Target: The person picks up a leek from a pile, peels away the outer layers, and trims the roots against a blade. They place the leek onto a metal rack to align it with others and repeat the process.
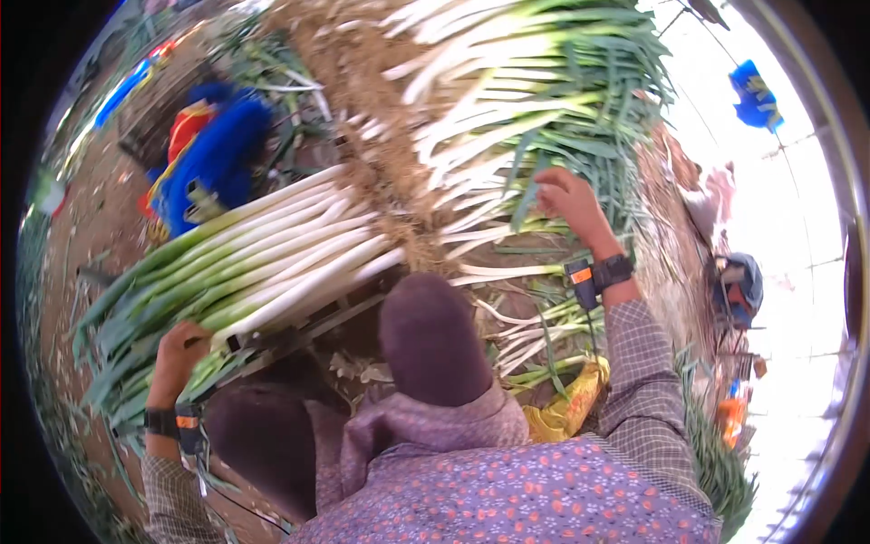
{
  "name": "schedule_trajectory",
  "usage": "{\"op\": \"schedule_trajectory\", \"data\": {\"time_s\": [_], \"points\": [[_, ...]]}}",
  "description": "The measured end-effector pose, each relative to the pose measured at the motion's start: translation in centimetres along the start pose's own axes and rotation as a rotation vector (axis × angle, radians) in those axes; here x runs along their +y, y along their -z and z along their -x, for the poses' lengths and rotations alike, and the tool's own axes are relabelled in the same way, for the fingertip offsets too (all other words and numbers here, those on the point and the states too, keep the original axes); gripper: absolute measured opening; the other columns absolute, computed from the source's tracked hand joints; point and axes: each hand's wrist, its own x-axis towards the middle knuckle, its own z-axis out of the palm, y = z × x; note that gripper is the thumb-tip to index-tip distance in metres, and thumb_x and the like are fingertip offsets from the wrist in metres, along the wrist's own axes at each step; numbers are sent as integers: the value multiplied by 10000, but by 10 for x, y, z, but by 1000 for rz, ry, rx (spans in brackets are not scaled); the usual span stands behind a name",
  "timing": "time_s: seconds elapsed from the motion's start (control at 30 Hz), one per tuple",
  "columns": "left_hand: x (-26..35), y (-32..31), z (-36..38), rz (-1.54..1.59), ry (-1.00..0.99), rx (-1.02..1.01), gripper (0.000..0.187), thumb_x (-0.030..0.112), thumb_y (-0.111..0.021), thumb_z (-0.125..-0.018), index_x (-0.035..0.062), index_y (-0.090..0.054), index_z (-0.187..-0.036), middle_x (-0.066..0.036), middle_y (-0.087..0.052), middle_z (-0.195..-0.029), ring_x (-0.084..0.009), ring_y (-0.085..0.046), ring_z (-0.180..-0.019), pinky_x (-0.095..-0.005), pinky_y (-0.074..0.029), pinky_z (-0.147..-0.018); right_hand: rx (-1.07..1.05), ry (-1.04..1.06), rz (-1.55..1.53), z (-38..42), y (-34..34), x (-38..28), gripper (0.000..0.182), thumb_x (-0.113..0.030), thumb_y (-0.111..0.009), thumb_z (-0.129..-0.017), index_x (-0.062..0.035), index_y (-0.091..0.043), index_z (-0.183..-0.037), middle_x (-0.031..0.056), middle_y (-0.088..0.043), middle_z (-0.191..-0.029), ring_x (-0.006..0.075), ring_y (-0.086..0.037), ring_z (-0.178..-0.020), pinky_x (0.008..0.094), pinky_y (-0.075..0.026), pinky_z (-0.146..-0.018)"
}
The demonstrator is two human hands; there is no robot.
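A row of leeks [263, 240] lies side by side on a low support at left, white ends toward the middle and green leaves toward the lower left. My left hand [181, 354] is curled at the near edge of this row, closed around the green part of a leek; the fingertips are partly hidden. On the right, my right hand [573, 204] is over a large spread of leeks [517, 118]. Its fingers are bent together at a long green leek leaf [526, 201], which they seem to pinch. Both wrists carry dark straps with small devices.
Loose thin leeks [535, 340] and a yellow bag [571, 403] lie by my right knee. Dry soil and roots [390, 172] run between the leek piles. A blue bundle [222, 154] sits at upper left. Leafy scraps are scattered over the ground, and pale sheeting [802, 245] covers the right side.
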Motion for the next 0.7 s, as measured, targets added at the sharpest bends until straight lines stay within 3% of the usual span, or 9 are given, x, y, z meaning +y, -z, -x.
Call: {"op": "schedule_trajectory", "data": {"time_s": [0.17, 0.2, 0.27, 0.33, 0.37, 0.43, 0.47, 0.53, 0.7], "points": [[16, 3, -11, 206, 289, -84, 110, 16, -610, -724, 11, -588, -832, 3, -499, -741, -95, -482, -686, -258, -403, -640, 371, -374, -356, 30, 20, 219, 170, -180, -584, -882, -39, -624, -968, 37, -613, -723, 119, -569, -573, 281, -483, -516], [20, 5, -12, 203, 343, -112, 104, 15, -607, -720, 19, -586, -822, 16, -491, -741, -79, -469, -683, -253, -394, -631, 304, -22, 329, 32, 6, 272, 161, -198, -578, -890, -58, -619, -959, 31, -607, -766, 129, -573, -595, 286, -490, -533], [22, 7, -17, 186, 409, -135, 107, 4, -599, -704, 34, -574, -804, 23, -484, -739, -75, -456, -672, -243, -384, -628, 184, -6, 538, 41, -33, 342, 166, -213, -591, -886, -82, -623, -981, 33, -608, -830, 155, -584, -617, 305, -495, -534], [16, 8, -17, 151, 451, -137, 115, -5, -594, -691, 45, -565, -790, 31, -476, -740, -68, -446, -669, -233, -374, -627, 223, -621, -169, 37, -90, 355, 294, -207, -632, -863, -87, -615, -1130, 68, -632, -900, 184, -609, -667, 332, -503, -532], [10, 9, -15, 128, 453, -122, 118, -10, -592, -686, 47, -562, -786, 35, -472, -743, -63, -442, -672, -229, -370, -628, 190, -753, -157, 35, -103, 317, 402, -207, -650, -867, -90, -566, -1242, 84, -642, -919, 182, -609, -678, 333, -510, -546], [0, 7, -16, 127, 441, -108, 131, -16, -591, -676, 53, -558, -783, 40, -468, -751, -55, -437, -680, -220, -364, -634, 169, -645, 119, 24, -135, 359, 459, -284, -617, -861, -100, -539, -1275, 237, -633, -1140, 388, -598, -1075, 427, -478, -915], [-4, 8, -14, 147, 435, -107, 139, -18, -591, -672, 56, -556, -785, 41, -469, -756, -53, -436, -685, -216, -363, -638, 167, -667, 35, 16, -152, 389, 511, -281, -627, -859, -107, -497, -1321, 232, -631, -1153, 380, -605, -1072, 425, -483, -907], [0, 8, -17, 201, 467, -117, 154, -23, -588, -666, 60, -555, -792, 43, -468, -766, -49, -436, -696, -210, -362, -647, 173, -653, 156, 6, -158, 366, 550, -327, -625, -860, -131, -467, -1349, 225, -625, -1170, 390, -600, -1075, 434, -476, -918], [9, 12, -26, 273, 580, -161, 188, -16, -563, -639, 62, -556, -810, 39, -481, -763, -68, -468, -710, -218, -379, -674, 256, -749, 185, 7, -152, 367, 416, -382, -621, -840, -98, -622, -1144, 221, -664, -1045, 388, -620, -1007, 449, -474, -879]]}}
